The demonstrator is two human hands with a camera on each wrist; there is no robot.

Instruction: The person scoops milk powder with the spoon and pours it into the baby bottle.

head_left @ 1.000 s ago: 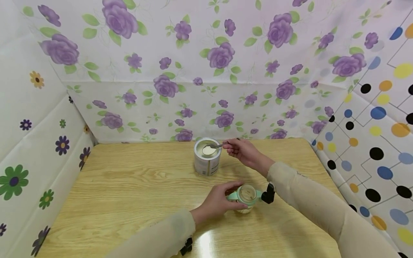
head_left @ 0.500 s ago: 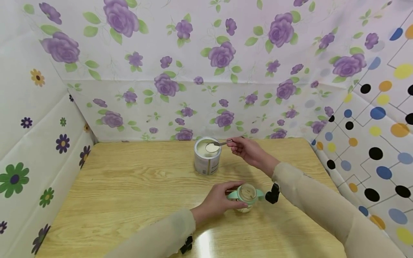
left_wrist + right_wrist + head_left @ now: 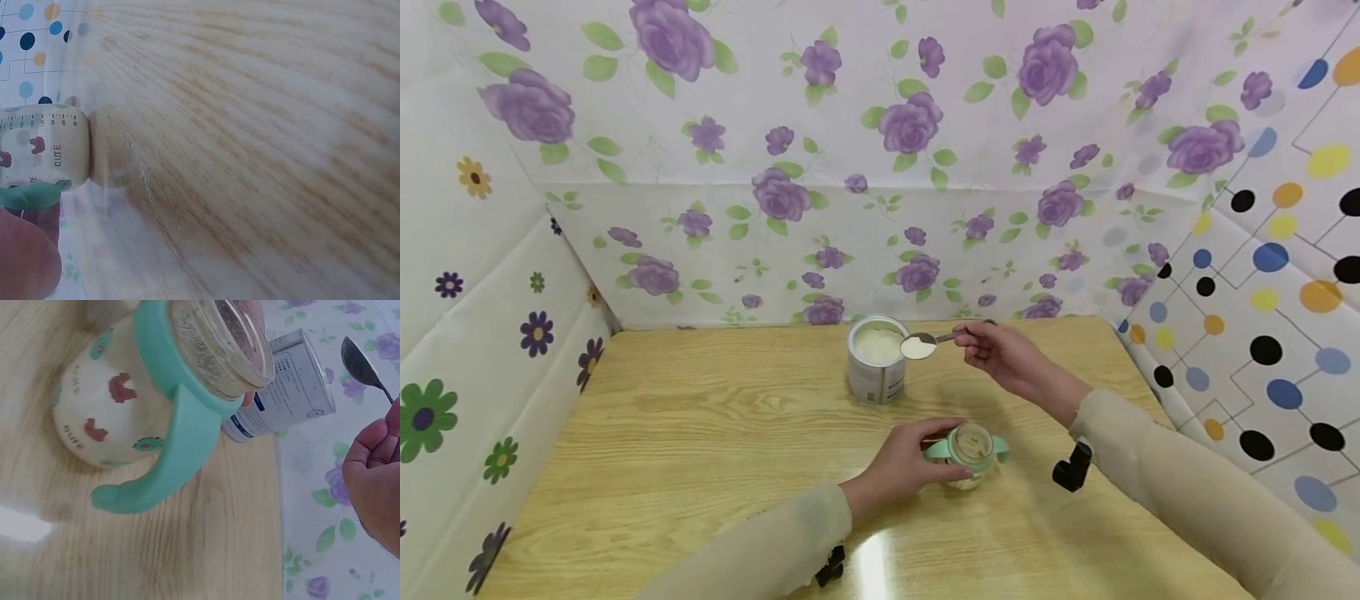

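Observation:
A baby bottle [image 3: 973, 444] with a mint-green two-handled collar stands uncapped on the table, its sides printed with a scale and small pictures. My left hand [image 3: 901, 465] grips it round one side, thumb and fingers about the collar. In the right wrist view the bottle's clear neck [image 3: 215, 347] and one green handle [image 3: 178, 447] show closely. My right hand [image 3: 1011, 360] pinches the handle end of a metal spoon [image 3: 920, 345]; pale powder lies heaped in its bowl. The spoon is just right of the rim of an open can [image 3: 868, 379] holding pale powder.
The wooden table [image 3: 700, 417] has a floral cloth wall [image 3: 865, 225] right behind it. A dotted sheet [image 3: 1247, 333] hangs on the right and a flowered sheet [image 3: 482, 367] on the left. Some white specks [image 3: 144, 172] lie on the table near the bottle.
My right hand has drawn the spoon of powder rightward, from over the can's mouth to beyond its rim. My left hand and the bottle have stayed in place.

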